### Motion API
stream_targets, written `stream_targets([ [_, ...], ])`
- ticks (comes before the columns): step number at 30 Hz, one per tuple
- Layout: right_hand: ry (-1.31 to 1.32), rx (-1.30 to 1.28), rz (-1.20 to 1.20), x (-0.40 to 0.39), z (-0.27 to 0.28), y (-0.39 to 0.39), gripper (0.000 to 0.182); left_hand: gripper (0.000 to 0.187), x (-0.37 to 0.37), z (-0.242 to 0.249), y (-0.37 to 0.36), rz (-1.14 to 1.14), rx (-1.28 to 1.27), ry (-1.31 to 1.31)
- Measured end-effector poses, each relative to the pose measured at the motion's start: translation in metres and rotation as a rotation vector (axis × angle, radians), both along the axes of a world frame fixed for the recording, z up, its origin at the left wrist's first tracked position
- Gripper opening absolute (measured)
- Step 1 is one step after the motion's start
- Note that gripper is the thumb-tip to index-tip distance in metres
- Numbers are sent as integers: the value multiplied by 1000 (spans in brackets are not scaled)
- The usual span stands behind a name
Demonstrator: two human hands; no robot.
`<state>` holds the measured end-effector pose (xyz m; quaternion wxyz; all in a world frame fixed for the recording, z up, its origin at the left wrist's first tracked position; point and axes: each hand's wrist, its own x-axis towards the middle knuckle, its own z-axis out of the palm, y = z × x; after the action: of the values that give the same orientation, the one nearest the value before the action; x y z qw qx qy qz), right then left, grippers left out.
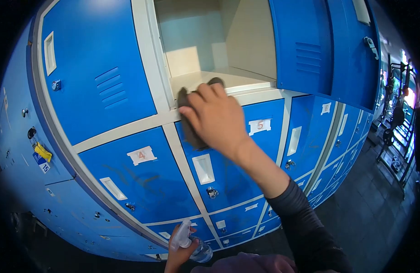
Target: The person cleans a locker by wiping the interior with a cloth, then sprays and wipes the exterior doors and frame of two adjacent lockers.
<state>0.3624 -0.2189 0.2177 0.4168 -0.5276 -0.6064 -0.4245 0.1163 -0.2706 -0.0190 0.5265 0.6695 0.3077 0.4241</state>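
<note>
My right hand (219, 119) is closed around a dark grey cloth (190, 129) and presses it at the front lip of an open locker compartment (205, 80). Part of the cloth hangs over the top of the blue door marked 5 (239, 150). Low in the view, my left hand (179, 255) grips a clear spray bottle (201, 251) with a white trigger head (180, 234). The bottle is tilted, and liquid seems to show inside it. The fingers of my left hand are partly hidden behind the spray head.
An open blue locker door (305, 50) juts out at the upper right. Shut lockers surround the compartment, including the door marked 4 (141, 182). A yellow key tag (43, 152) hangs from a lock at left. Gym racks (394, 123) stand on the dark floor (355, 200) at right.
</note>
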Motion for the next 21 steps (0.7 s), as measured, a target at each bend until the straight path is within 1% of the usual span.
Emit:
stream_targets([
  [2, 18, -26, -112, 28, 1, -9, 26, 51, 0, -3, 2, -4, 39, 51],
  [3, 32, 7, -154, 46, 0, -15, 27, 50, 0, -5, 3, -4, 57, 74],
  [6, 95, 67, -287, 96, -2, -38, 29, 50, -2, -4, 0, -8, -82, 30],
  [9, 225, -45, -319, 84, 8, -47, 29, 51, -11, -11, 2, 11, -17, 6],
  [12, 145, 35, -332, 60, 4, -27, 29, 52, -21, -11, 2, 46, 33, 88],
  [14, 117, -2, -186, 20, 1, -7, 30, 52, -25, -20, 5, 36, -11, 13],
  [15, 83, -12, -130, -1, 4, 0, 24, 52, -27, -23, 4, 28, -38, -21],
  [17, -24, 20, -48, -32, 7, 17, 24, 53, -28, -20, 2, 57, 38, 88],
  [18, -4, 22, -90, -42, 9, 18, 23, 53, -28, -18, 3, 68, 83, 139],
  [20, 27, -30, -25, -37, 8, 15, 23, 53, -24, -16, 1, 69, 72, 86],
  [21, 17, -6, 11, -32, 4, 12, 23, 53, -23, -16, 0, 67, 65, 60],
])
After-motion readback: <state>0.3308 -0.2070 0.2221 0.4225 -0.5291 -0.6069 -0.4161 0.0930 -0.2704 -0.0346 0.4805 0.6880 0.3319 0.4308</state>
